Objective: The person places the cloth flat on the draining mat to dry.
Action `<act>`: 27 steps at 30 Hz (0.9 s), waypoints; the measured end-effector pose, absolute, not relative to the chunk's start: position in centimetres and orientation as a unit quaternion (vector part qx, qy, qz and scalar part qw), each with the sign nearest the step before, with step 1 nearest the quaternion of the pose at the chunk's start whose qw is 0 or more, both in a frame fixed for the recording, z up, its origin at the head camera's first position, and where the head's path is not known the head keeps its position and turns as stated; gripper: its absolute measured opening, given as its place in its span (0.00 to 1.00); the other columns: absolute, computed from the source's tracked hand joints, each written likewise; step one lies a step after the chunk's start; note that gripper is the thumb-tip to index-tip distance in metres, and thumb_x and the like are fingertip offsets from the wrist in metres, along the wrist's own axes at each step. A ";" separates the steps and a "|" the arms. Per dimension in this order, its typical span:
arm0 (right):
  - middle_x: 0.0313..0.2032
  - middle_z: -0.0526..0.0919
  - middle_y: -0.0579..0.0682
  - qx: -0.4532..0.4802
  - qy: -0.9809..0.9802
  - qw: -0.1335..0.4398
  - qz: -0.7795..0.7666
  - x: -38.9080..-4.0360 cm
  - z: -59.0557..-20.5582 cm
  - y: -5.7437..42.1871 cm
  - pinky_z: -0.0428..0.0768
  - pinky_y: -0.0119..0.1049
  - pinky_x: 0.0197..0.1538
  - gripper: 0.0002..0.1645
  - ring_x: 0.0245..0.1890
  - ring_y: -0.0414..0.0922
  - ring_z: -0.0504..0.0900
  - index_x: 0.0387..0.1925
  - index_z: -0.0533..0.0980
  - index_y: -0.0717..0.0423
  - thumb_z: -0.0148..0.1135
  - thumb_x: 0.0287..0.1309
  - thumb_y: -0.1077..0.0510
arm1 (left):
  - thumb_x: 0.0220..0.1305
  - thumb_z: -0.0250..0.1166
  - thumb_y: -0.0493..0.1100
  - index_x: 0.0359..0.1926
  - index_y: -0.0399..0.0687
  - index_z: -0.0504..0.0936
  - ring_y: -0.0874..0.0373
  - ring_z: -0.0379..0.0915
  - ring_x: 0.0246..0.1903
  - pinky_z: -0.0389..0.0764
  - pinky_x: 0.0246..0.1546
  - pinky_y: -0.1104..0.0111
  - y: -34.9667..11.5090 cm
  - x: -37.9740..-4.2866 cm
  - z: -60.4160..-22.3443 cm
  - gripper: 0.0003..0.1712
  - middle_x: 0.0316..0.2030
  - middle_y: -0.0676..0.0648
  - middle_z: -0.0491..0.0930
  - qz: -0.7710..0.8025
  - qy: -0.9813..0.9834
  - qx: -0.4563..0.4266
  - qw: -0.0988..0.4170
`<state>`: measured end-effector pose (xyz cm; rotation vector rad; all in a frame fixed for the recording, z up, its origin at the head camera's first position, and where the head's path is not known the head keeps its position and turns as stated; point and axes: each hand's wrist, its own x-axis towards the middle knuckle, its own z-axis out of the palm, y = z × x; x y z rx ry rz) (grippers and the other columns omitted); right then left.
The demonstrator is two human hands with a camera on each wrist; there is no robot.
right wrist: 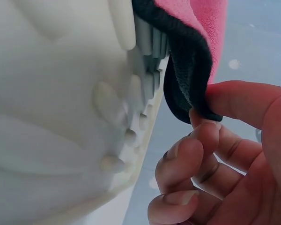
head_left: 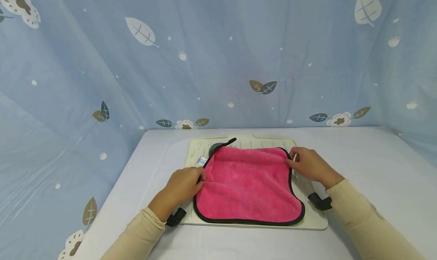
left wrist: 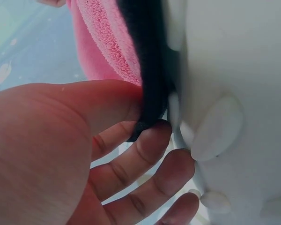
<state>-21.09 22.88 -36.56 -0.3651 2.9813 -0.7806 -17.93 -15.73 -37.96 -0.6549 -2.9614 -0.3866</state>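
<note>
A pink towel (head_left: 249, 188) with a black bound edge lies spread over a cream ridged mat (head_left: 314, 224). My left hand (head_left: 186, 182) pinches its left edge; in the left wrist view the thumb and fingertips meet on the black binding (left wrist: 152, 61). At the upper right edge my right hand (head_left: 308, 163) pinches the towel, and the right wrist view shows the dark grey underside (right wrist: 182, 70) curling up there. A black hanging loop (head_left: 231, 141) sticks out at the upper left corner. Beneath that corner the grey underside (head_left: 215, 149) is partly visible, beside a white label (head_left: 201, 161).
The mat rests on a table with a white cloth (head_left: 368, 157). Blue curtains (head_left: 218, 62) with leaf and flower prints hang behind and to the left. Black wrist-camera parts (head_left: 319, 202) sit under both wrists, close to the mat.
</note>
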 end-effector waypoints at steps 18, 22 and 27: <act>0.19 0.75 0.45 -0.129 0.960 -0.006 -0.248 -20.7 -37.4 24.2 0.70 0.34 0.24 0.10 0.19 0.41 0.70 0.27 0.76 0.56 0.67 0.59 0.56 | 0.59 0.72 0.39 0.30 0.52 0.80 0.60 0.76 0.29 0.77 0.33 0.62 -15.7 -17.9 -38.0 0.07 0.27 0.55 0.81 -0.120 -0.971 -0.205 0.037; 0.19 0.76 0.46 -0.120 0.961 -0.003 -0.248 -21.0 -37.3 24.7 0.69 0.34 0.23 0.09 0.18 0.41 0.71 0.27 0.77 0.57 0.66 0.59 0.57 | 0.58 0.71 0.37 0.30 0.52 0.80 0.61 0.75 0.28 0.76 0.32 0.62 -15.7 -18.0 -38.2 0.07 0.26 0.55 0.80 -0.120 -0.970 -0.210 0.039; 0.19 0.76 0.46 -0.110 0.963 0.003 -0.248 -21.0 -37.4 25.1 0.69 0.35 0.24 0.09 0.19 0.41 0.71 0.27 0.76 0.57 0.65 0.59 0.58 | 0.58 0.70 0.36 0.30 0.52 0.80 0.61 0.74 0.27 0.75 0.31 0.63 -15.8 -18.0 -38.3 0.07 0.25 0.55 0.78 -0.122 -0.968 -0.216 0.044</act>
